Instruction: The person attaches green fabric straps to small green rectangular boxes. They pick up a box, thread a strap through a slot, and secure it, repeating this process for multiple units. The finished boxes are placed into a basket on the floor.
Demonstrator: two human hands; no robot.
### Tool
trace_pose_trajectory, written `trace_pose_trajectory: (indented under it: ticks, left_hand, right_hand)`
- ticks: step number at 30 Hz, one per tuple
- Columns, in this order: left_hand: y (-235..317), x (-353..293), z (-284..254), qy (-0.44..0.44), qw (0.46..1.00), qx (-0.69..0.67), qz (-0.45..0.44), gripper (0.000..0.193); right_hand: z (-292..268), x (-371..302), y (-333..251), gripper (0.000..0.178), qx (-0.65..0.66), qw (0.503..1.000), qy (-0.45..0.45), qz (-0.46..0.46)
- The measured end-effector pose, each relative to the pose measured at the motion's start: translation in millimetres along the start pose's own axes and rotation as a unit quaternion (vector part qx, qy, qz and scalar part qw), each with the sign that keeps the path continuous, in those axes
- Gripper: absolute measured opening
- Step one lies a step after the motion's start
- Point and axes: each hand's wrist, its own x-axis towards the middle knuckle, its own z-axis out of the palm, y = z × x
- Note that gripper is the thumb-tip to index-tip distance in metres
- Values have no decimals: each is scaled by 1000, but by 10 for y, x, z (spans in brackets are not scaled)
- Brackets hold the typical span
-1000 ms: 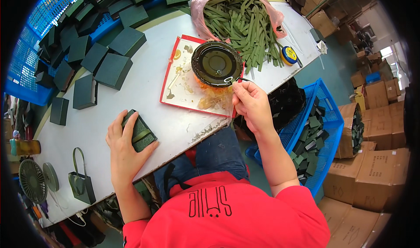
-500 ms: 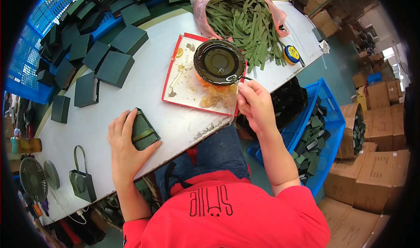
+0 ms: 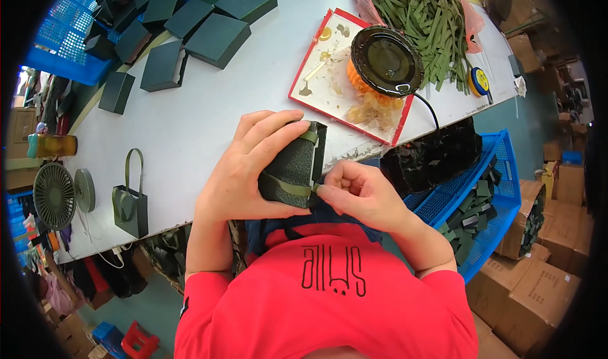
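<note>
My left hand [image 3: 234,166] is closed round a small dark green textured box [image 3: 296,159], held tilted over the table's front edge. A flat olive ribbon [image 3: 282,185] crosses the box's lower part, and another bit of ribbon shows near its top corner. My right hand [image 3: 360,194] pinches at the box's right edge, thumb and forefinger together where the ribbon end comes out. Beyond the hands stands a round black-rimmed pot of brown liquid [image 3: 387,61], its orange lower part over a red-edged white tray [image 3: 303,71] stained with amber drips.
A pink bag [image 3: 470,20] of olive ribbon strips [image 3: 427,30] lies at the far right, beside a yellow-and-blue round tin [image 3: 479,80]. Several green boxes [image 3: 218,37] fill the far left. A small green handled bag [image 3: 132,212] and a fan [image 3: 55,195] stand left; a blue crate [image 3: 506,188] sits right.
My left hand has lifted the box off the table and brought it right, toward me. My right hand has left the pot's side and now pinches the ribbon at the box. The view has shifted left.
</note>
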Motion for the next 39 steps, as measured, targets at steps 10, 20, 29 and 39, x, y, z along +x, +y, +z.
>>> trace_pose_trajectory:
  ticks: [10, 20, 29, 39]
  left_hand:
    - [-1, 25, 9, -8, 1000, -19, 5, 99]
    - [18, 31, 5, -22, 1000, -12, 6, 94]
    - [48, 21, 49, -31, 998, 52, -10, 87]
    - [-34, -43, -12, 26, 998, 46, -26, 101]
  right_hand:
    - [6, 65, 9, 23, -30, 999, -11, 17]
    - [9, 85, 4, 24, -97, 995, -5, 26]
    - [-58, 147, -96, 23, -165, 982, -20, 92]
    - [-135, -42, 197, 19, -84, 916, 237, -312]
